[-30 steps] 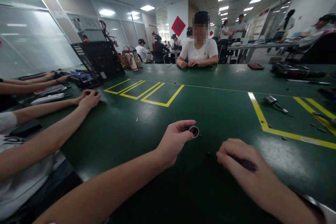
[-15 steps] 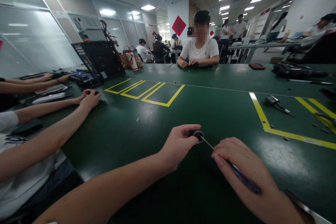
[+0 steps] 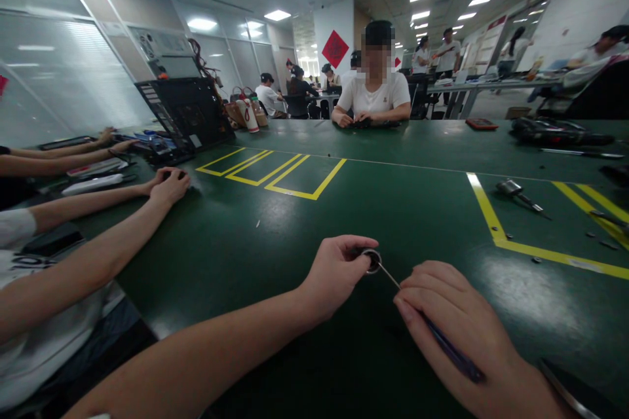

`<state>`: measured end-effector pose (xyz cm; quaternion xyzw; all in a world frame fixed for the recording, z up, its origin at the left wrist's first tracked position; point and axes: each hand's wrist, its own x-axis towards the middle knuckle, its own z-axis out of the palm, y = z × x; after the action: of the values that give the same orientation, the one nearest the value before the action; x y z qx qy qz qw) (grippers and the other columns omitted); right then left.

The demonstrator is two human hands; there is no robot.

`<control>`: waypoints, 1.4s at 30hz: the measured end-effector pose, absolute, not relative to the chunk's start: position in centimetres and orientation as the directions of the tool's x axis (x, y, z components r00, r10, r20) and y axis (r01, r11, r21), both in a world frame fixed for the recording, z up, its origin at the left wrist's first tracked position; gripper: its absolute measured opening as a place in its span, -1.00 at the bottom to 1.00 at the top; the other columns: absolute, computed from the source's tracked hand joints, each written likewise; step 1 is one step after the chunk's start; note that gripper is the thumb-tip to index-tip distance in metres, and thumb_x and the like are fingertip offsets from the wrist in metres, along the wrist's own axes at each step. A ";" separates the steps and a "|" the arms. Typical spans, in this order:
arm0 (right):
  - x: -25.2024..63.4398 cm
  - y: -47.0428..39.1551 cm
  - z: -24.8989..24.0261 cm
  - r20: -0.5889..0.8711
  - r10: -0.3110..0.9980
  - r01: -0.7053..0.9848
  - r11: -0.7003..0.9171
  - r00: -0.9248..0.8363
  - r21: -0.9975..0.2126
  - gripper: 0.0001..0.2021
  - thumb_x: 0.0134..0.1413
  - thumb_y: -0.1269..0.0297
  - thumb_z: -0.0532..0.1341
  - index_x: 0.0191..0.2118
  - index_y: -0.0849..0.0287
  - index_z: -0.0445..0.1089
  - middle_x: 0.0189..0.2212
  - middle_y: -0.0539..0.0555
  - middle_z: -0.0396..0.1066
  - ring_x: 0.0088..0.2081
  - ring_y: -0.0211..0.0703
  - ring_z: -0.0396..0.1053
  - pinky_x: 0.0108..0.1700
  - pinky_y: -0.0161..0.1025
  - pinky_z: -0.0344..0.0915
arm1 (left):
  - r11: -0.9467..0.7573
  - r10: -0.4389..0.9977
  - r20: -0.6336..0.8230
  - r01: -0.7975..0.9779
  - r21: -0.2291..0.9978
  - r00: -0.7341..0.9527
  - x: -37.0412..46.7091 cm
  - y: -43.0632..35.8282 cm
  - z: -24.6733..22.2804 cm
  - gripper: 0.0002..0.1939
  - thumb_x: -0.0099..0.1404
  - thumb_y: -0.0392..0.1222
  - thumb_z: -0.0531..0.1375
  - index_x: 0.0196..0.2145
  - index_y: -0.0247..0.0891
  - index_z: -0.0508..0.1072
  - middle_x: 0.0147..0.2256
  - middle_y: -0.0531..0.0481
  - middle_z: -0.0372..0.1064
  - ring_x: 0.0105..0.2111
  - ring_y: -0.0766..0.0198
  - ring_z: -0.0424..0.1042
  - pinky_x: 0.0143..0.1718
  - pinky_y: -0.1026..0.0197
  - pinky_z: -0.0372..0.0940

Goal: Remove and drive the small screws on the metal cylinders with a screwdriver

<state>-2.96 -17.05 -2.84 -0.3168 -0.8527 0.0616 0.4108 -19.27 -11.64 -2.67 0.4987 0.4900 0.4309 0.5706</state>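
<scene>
Between the thumb and fingers of my left hand [image 3: 334, 275] is a small round metal part [image 3: 374, 260], hollow like a ring or short sleeve, its open end turned towards my right. My right hand [image 3: 457, 321] is closed around a thin screwdriver [image 3: 455, 353] with a dark purple handle. The slim metal shaft [image 3: 390, 275] reaches to the opening of the round part; where exactly its tip rests inside cannot be made out. Both hands are just above the green table [image 3: 255, 288].
On the right lie a metal tool piece with a pointed tip [image 3: 518, 195], several small dark parts [image 3: 536, 260] and yellow tape [image 3: 560, 256]. A co-worker's hands [image 3: 170, 184] rest at the left. A black computer case [image 3: 184, 111] stands behind them. Another person [image 3: 376, 91] sits opposite.
My right hand and the screwdriver have shifted slightly down and left, with the handle tilting a little. My left hand and the round part stay almost in place.
</scene>
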 end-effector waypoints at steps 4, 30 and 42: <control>-3.2 -17.0 -2.5 0.683 0.557 0.508 0.806 -0.473 -0.305 -0.84 0.03 0.56 0.10 -0.29 0.20 0.34 -0.45 0.07 0.38 -0.35 -0.13 0.34 -0.25 -0.13 0.31 | 0.127 0.979 -0.127 0.014 0.992 0.161 -19.3 -11.7 -2.7 -0.80 0.10 -0.45 0.19 -0.29 -0.37 0.53 -0.37 -0.09 0.51 -0.34 0.27 0.46 -0.20 0.16 0.37; -1.7 -14.0 -3.6 0.035 0.994 0.412 0.075 -0.103 -0.908 -0.69 0.07 0.03 0.11 -0.43 0.14 0.43 -0.44 0.04 0.49 -0.35 -0.08 0.43 -0.31 -0.18 0.30 | 0.182 0.972 -0.188 0.056 0.982 0.139 -20.1 -11.1 -1.3 -0.71 0.09 -0.46 0.21 -0.19 -0.38 0.36 -0.20 -0.15 0.39 -0.18 0.18 0.39 -0.06 0.06 0.29; -1.5 -14.6 -2.3 0.085 0.985 0.530 0.152 -0.148 -0.834 -0.70 0.00 0.15 0.06 -0.65 0.12 0.33 -0.64 0.00 0.35 -0.52 -0.15 0.34 -0.48 -0.24 0.19 | 0.168 0.971 -0.168 0.018 0.986 0.169 -20.0 -10.8 -1.7 -0.67 0.07 -0.54 0.17 -0.18 -0.39 0.43 -0.25 -0.09 0.43 -0.27 0.29 0.39 -0.18 0.17 0.30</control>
<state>-1.51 -14.61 -2.30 -0.5580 -0.6790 0.3357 0.3388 -20.05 -10.81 -1.72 0.4976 0.4969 0.4105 0.5806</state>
